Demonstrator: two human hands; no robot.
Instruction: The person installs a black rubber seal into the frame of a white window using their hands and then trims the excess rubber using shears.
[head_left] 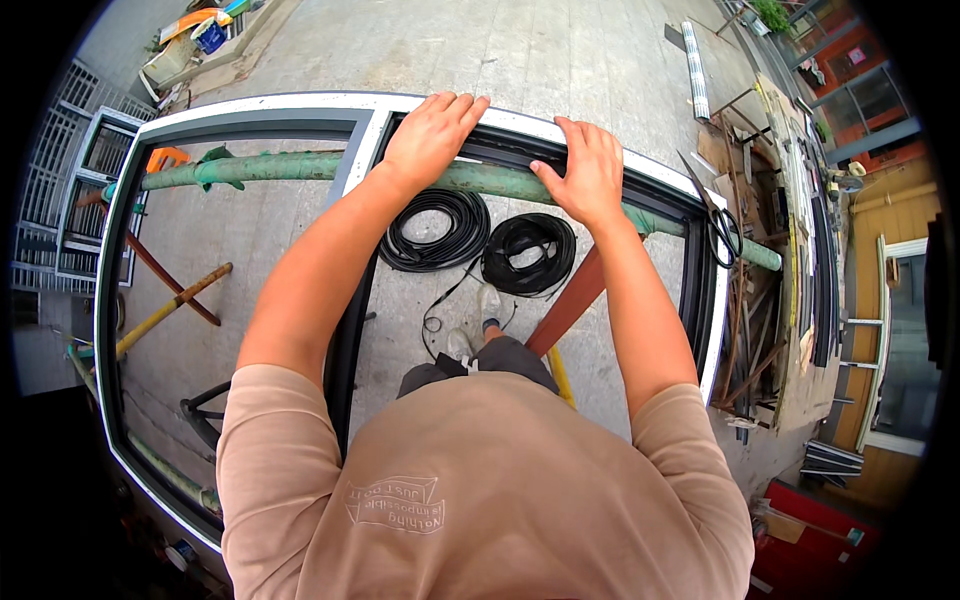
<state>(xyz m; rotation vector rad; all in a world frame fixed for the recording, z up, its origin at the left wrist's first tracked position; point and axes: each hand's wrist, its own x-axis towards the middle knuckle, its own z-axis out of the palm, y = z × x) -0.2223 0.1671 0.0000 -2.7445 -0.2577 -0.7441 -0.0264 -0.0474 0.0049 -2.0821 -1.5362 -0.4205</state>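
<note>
A large window frame, white outside and dark inside, lies in front of me across a green-wrapped pipe. My left hand rests over the far rail beside the dividing bar, fingers together and bent across it. Farther right on the same rail, my right hand has its fingers over the outer edge and its thumb spread toward the inner side. Black strip runs along the inner groove between the hands. Scissors with black handles lie on the frame's right far corner.
On the concrete below sit two coils of black strip, one at left and a tangled one at right. A red-brown beam and a yellow bar slant under the frame. A cluttered rack stands right.
</note>
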